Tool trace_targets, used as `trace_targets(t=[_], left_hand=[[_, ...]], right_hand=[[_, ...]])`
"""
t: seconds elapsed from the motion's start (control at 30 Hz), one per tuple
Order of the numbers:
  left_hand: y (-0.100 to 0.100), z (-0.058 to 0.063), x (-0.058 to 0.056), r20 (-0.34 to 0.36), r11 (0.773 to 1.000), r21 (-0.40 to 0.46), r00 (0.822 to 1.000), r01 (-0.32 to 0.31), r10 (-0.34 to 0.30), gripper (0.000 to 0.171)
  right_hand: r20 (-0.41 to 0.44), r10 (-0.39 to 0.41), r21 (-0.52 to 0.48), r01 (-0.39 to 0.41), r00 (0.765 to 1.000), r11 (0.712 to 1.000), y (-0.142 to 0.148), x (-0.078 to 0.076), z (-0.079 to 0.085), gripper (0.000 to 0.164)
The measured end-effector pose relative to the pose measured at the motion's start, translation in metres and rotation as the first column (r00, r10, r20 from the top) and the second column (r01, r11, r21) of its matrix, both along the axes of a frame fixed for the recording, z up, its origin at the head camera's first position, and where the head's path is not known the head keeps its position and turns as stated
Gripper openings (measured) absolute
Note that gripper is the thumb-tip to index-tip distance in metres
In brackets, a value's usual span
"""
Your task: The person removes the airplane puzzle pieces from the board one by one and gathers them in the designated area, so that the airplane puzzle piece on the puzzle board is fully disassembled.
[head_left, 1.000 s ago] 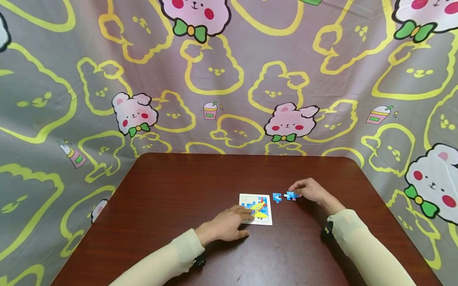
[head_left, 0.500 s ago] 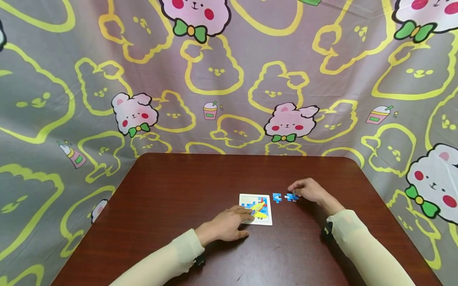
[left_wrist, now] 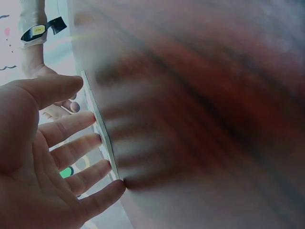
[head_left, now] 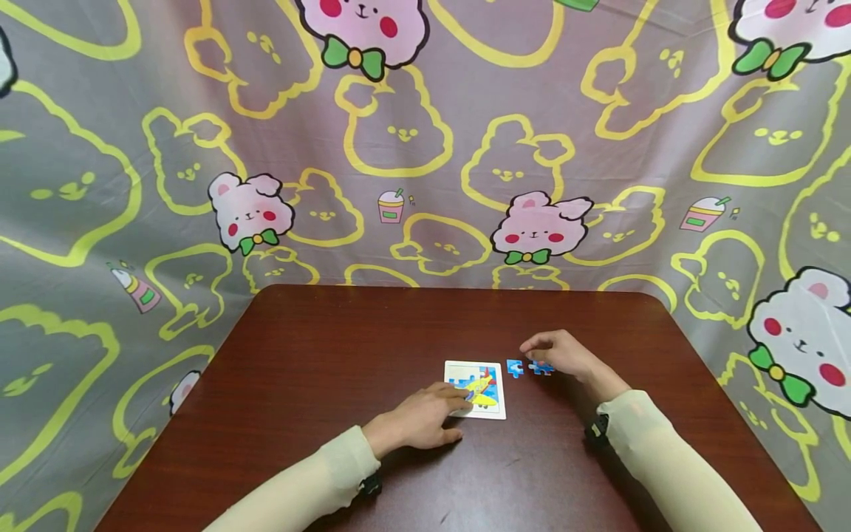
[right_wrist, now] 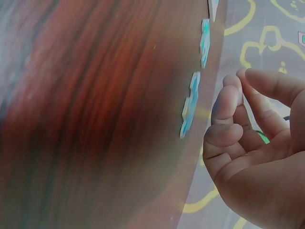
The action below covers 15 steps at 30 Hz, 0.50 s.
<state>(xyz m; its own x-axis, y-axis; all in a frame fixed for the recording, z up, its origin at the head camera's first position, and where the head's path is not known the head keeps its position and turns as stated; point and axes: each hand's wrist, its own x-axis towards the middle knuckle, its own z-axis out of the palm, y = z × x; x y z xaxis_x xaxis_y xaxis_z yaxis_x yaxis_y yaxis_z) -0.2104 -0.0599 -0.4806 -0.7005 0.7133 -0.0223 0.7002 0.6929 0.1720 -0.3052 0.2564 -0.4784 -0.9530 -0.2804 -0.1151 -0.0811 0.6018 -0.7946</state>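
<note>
My left hand lies with spread fingers on the left side of a white-framed jigsaw puzzle showing a yellow plane. In the left wrist view its fingertips touch the edge of the puzzle board. To the right of the board lie a blue jigsaw piece and another blue piece, partly covered by my right hand. That hand hovers with loosely bent fingers, no piece visible between them. The right wrist view shows the nearer piece flat on the table, apart from my right hand.
The dark wooden table has rounded far corners. A grey curtain with yellow outlines and rabbit faces hangs behind it and along both sides. Black bands sit at both wrists.
My right hand first touches the right-hand piece, which settles flat on the table; then the hand lets go and shifts left over it. My left hand stays still on the board.
</note>
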Motion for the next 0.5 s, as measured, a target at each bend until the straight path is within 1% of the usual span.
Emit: trace_targets(t=[0.07,0.27,0.4,0.5], left_hand=[[0.0,0.0,0.0,0.0,1.0,0.0,1.0,0.001,-0.001,0.048],[0.0,0.001,0.001,-0.001,1.0,0.001,1.0,0.005,-0.005,0.049],[0.0,0.0,0.001,0.002,1.0,0.002,1.0,0.007,-0.007,0.049],[-0.001,-0.001,0.001,0.003,1.0,0.005,1.0,0.009,-0.009,0.048]], right_hand=[[0.006,-0.005,0.003,0.005,1.0,1.0,-0.003,0.001,0.001,0.02],[-0.011,-0.001,0.014,0.001,1.0,1.0,-0.013,0.003,0.001,0.019],[-0.002,-0.007,0.023,0.007,1.0,1.0,-0.02,0.004,0.002,0.018],[-0.002,0.006,0.015,-0.006,1.0,1.0,-0.024,0.004,0.003,0.018]])
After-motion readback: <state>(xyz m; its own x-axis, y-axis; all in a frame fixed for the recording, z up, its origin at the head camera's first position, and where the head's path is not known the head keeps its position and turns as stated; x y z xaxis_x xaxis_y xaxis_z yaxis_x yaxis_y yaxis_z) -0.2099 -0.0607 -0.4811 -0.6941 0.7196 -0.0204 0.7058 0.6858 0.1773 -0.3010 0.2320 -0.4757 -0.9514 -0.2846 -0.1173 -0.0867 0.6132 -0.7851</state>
